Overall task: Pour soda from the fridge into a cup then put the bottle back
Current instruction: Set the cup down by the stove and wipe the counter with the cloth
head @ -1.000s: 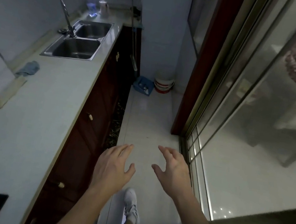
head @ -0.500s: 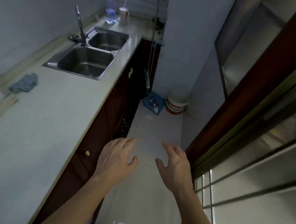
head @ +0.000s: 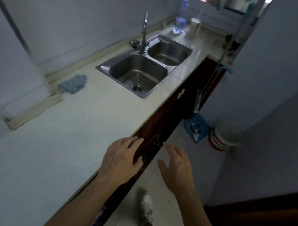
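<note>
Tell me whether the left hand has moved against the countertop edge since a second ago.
Yes. The left hand now overlaps the countertop edge; earlier it hung over the floor.

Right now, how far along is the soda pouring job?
Nothing looks done yet. The left hand and right hand are both open and empty, held out above the counter edge and floor. A clear bottle and a white cup stand beyond the double sink. No fridge is in view, so fetching soda, pouring and returning the bottle all remain.
</note>
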`<action>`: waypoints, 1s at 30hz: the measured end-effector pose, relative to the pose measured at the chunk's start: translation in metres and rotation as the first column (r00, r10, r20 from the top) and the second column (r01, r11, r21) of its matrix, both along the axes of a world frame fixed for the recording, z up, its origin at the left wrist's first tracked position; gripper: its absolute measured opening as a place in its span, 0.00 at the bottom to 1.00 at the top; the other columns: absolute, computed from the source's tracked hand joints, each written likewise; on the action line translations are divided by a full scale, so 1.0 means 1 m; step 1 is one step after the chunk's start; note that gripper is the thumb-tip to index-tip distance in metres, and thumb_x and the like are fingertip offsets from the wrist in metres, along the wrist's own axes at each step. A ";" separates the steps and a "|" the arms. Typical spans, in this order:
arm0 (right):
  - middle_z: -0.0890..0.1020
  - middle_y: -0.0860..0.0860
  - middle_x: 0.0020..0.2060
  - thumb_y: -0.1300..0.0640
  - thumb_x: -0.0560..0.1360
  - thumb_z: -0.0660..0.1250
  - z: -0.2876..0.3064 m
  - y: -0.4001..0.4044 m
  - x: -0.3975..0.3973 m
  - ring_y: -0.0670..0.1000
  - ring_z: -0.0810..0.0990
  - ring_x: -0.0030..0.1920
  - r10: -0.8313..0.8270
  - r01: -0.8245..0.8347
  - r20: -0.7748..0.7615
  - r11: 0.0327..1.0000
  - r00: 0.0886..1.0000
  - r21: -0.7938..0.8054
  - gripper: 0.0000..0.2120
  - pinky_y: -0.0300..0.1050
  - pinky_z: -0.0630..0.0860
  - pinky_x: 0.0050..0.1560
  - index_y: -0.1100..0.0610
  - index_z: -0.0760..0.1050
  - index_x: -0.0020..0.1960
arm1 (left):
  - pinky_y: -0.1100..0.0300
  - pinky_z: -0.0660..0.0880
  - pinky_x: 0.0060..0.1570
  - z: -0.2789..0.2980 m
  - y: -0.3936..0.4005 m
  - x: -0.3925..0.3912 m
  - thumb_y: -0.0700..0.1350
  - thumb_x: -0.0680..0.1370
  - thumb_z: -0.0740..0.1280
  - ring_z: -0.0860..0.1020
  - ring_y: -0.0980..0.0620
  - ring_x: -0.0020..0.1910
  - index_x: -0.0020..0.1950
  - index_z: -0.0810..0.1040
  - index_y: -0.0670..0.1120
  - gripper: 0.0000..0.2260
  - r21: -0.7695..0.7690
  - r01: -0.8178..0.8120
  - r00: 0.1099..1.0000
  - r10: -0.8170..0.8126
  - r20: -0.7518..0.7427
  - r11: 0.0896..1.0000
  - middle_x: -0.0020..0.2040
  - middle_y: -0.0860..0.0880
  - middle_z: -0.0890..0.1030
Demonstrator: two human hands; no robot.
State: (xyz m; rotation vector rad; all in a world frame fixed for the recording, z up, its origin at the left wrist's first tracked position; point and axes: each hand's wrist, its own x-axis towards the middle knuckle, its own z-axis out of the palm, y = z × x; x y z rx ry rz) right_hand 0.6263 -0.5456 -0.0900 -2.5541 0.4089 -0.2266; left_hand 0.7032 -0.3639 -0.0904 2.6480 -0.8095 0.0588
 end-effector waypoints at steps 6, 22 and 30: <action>0.76 0.54 0.64 0.54 0.75 0.71 0.002 -0.027 0.119 0.56 0.74 0.63 0.222 -0.221 -0.010 0.974 0.975 0.045 0.25 0.55 0.74 0.62 0.53 0.71 0.71 | 0.52 0.73 0.63 0.001 -0.004 0.067 0.54 0.74 0.64 0.76 0.49 0.64 0.71 0.74 0.49 0.25 0.057 -0.264 0.964 0.266 -0.031 0.963 0.66 0.50 0.78; 0.78 0.53 0.61 0.55 0.72 0.72 -0.013 0.116 0.281 0.56 0.76 0.62 0.827 -0.827 0.014 0.562 0.563 0.015 0.26 0.54 0.74 0.62 0.53 0.73 0.70 | 0.52 0.75 0.60 -0.008 0.105 0.068 0.56 0.74 0.58 0.78 0.48 0.62 0.70 0.75 0.50 0.26 0.106 -0.841 0.522 0.847 -0.098 0.530 0.65 0.50 0.79; 0.78 0.54 0.63 0.54 0.72 0.73 -0.023 0.205 0.295 0.57 0.76 0.62 0.890 -0.890 0.004 0.456 0.456 -0.028 0.28 0.56 0.75 0.62 0.53 0.72 0.70 | 0.50 0.76 0.61 -0.021 0.180 0.054 0.54 0.74 0.63 0.78 0.47 0.63 0.70 0.76 0.49 0.25 0.080 -0.907 0.399 0.905 -0.146 0.413 0.66 0.49 0.79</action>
